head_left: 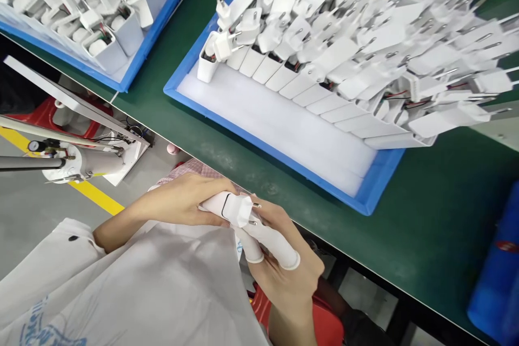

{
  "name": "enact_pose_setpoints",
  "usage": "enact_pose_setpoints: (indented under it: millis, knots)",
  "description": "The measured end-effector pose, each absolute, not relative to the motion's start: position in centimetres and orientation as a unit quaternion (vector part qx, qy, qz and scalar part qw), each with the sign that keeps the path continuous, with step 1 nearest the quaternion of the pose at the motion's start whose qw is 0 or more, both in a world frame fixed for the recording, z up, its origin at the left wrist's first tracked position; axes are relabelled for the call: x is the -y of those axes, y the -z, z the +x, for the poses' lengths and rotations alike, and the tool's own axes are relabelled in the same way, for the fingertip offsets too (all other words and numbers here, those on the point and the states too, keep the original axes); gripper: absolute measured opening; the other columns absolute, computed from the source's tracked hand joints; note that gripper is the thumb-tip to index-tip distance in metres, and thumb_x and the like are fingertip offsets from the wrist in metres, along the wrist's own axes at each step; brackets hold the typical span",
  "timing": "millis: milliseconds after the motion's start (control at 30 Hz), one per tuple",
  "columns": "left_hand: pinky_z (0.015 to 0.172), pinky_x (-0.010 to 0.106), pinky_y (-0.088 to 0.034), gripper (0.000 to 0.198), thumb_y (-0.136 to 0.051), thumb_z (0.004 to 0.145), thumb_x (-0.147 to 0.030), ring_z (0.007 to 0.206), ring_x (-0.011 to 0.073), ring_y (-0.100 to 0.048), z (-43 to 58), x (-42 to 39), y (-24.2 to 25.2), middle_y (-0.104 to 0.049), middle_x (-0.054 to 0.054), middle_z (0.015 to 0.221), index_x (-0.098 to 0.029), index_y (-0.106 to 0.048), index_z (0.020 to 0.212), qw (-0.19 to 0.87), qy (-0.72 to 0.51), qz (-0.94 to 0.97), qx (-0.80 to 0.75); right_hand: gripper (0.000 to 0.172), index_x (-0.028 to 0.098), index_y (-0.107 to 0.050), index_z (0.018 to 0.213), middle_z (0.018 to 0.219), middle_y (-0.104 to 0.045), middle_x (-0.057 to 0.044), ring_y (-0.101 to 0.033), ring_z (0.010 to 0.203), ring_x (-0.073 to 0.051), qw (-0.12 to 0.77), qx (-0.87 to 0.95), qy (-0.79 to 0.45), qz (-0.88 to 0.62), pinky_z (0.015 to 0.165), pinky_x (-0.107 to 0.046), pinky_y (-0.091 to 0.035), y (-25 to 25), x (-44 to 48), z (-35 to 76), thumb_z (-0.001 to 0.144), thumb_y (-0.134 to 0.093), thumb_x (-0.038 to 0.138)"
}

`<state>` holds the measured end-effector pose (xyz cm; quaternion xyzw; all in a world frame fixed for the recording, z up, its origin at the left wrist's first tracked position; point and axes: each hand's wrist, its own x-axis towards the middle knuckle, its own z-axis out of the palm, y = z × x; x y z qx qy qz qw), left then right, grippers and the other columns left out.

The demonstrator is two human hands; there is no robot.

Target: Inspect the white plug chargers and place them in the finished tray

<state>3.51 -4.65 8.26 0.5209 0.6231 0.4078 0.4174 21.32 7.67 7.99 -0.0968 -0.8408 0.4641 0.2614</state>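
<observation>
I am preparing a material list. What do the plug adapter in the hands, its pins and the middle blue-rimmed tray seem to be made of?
Plug adapter: probably hard plastic, white, smooth, softly shiny.
Pins: likely metal, silvery with bright glints.
Blue-rimmed tray: perhaps plastic, its rim evenly coloured and fairly matte; its white floor may be foam or plastic sheet, pale and even.

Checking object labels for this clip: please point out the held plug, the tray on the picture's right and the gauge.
Plug (234,209): head view, white body near its prongs.
Tray (263,146): head view, near blue rim.
Gauge (35,146): head view, round dial.
</observation>
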Motion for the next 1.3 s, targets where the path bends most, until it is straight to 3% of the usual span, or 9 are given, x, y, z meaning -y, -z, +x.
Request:
enact_pose_setpoints:
  millis: [167, 333, 467, 600, 700, 800, 967, 1133, 1300]
  knots:
    - [0.075, 0.029, -0.045, 0.020, -0.065, 0.091, -0.034, 0.086, 0.0190, -0.064, 2.9, 4.1, -7.9, -0.068, 0.002, 0.096, -0.021, -0.056, 0.104, 0.410, -0.383, 0.541, -0.627, 0.046, 0.026, -0.061, 0.126, 0.118, -0.069, -0.010, -0.068, 0.100, -0.026, 0.236, 0.838, -0.484, -0.090, 0.078, -0.042, -0.060, -7.6, -8.7, 20.8, 0.085, -0.062, 0.004]
    - [0.093, 0.040, -0.041, 0.020, -0.059, 0.095, -0.038, 0.117, 0.0286, -0.046, 1.1, 1.8, -6.1, -0.064, 0.009, 0.107, -0.020, -0.056, 0.103, 0.340, -0.353, 0.594, -0.638, 0.054, 0.029, -0.057, 0.133, 0.121, -0.069, -0.011, -0.066, 0.106, -0.030, 0.265, 0.861, -0.426, -0.085, 0.082, -0.048, -0.059, -5.2, -10.3, 18.8, 0.083, -0.072, 0.011]
    - [0.093, 0.041, -0.042, 0.024, -0.054, 0.098, -0.040, 0.105, 0.0264, -0.044, 0.0, 0.5, -4.5, -0.065, 0.010, 0.112, -0.018, -0.058, 0.105, 0.343, -0.355, 0.590, -0.639, 0.047, 0.027, -0.058, 0.130, 0.112, -0.070, -0.012, -0.068, 0.097, -0.027, 0.265, 0.877, -0.384, -0.112, 0.078, -0.045, -0.060, -3.3, -10.7, 17.5, 0.086, -0.071, 0.018]
    - [0.094, 0.040, -0.045, 0.037, -0.064, 0.091, -0.042, 0.107, 0.0263, -0.049, -1.2, 1.3, -4.5, -0.064, 0.013, 0.126, -0.017, -0.061, 0.118, 0.372, -0.373, 0.566, -0.635, 0.046, 0.026, -0.056, 0.134, 0.108, -0.069, -0.012, -0.065, 0.094, -0.026, 0.232, 0.889, -0.376, -0.122, 0.076, -0.043, -0.059, -2.9, -10.8, 17.1, 0.090, -0.066, 0.019]
    - [0.081, 0.032, -0.053, 0.044, -0.059, 0.095, -0.043, 0.100, 0.0214, -0.061, -1.8, 1.9, -5.2, -0.064, 0.013, 0.127, -0.018, -0.057, 0.132, 0.490, -0.416, 0.490, -0.588, 0.043, 0.024, -0.059, 0.130, 0.106, -0.071, -0.013, -0.061, 0.092, -0.026, 0.238, 0.911, -0.321, -0.101, 0.075, -0.042, -0.056, -3.4, -11.0, 17.1, 0.088, -0.069, 0.017]
    - [0.061, 0.025, -0.056, 0.034, -0.053, 0.097, -0.036, 0.077, 0.0153, -0.068, -1.5, 1.9, -5.5, -0.067, 0.013, 0.119, -0.016, -0.063, 0.123, 0.584, -0.460, 0.341, -0.576, 0.034, 0.025, -0.064, 0.118, 0.114, -0.071, -0.012, -0.061, 0.088, -0.025, 0.251, 0.921, -0.284, -0.086, 0.069, -0.039, -0.054, -4.2, -11.0, 17.3, 0.087, -0.068, 0.014]
    - [0.067, 0.027, -0.063, 0.025, -0.060, 0.093, -0.028, 0.080, 0.0168, -0.072, 0.5, 1.4, -5.1, -0.066, 0.011, 0.115, -0.017, -0.067, 0.114, 0.606, -0.541, 0.209, -0.544, 0.026, 0.028, -0.066, 0.114, 0.123, -0.067, -0.010, -0.068, 0.102, -0.025, 0.151, 0.843, -0.482, -0.188, 0.074, -0.038, -0.059, -4.6, -10.8, 18.3, 0.092, -0.060, 0.017]
    - [0.069, 0.026, -0.064, 0.023, -0.060, 0.092, -0.024, 0.077, 0.0135, -0.070, 0.9, 0.9, -5.3, -0.064, 0.009, 0.111, -0.016, -0.069, 0.111, 0.602, -0.549, 0.210, -0.541, 0.026, 0.024, -0.061, 0.119, 0.116, -0.069, -0.012, -0.072, 0.071, -0.019, 0.066, 0.623, -0.708, -0.327, 0.048, -0.026, -0.056, -3.8, -11.8, 18.6, 0.093, -0.061, 0.029]
    - [0.065, 0.025, -0.062, 0.022, -0.060, 0.090, -0.020, 0.074, 0.0135, -0.069, 0.1, 0.3, -5.4, -0.062, 0.007, 0.104, -0.014, -0.070, 0.109, 0.612, -0.539, 0.217, -0.537, 0.017, 0.023, -0.064, 0.100, 0.103, -0.072, -0.006, -0.069, 0.060, -0.016, 0.022, 0.580, -0.752, -0.313, 0.050, -0.028, -0.059, -4.5, -12.7, 17.6, 0.087, -0.069, 0.033]
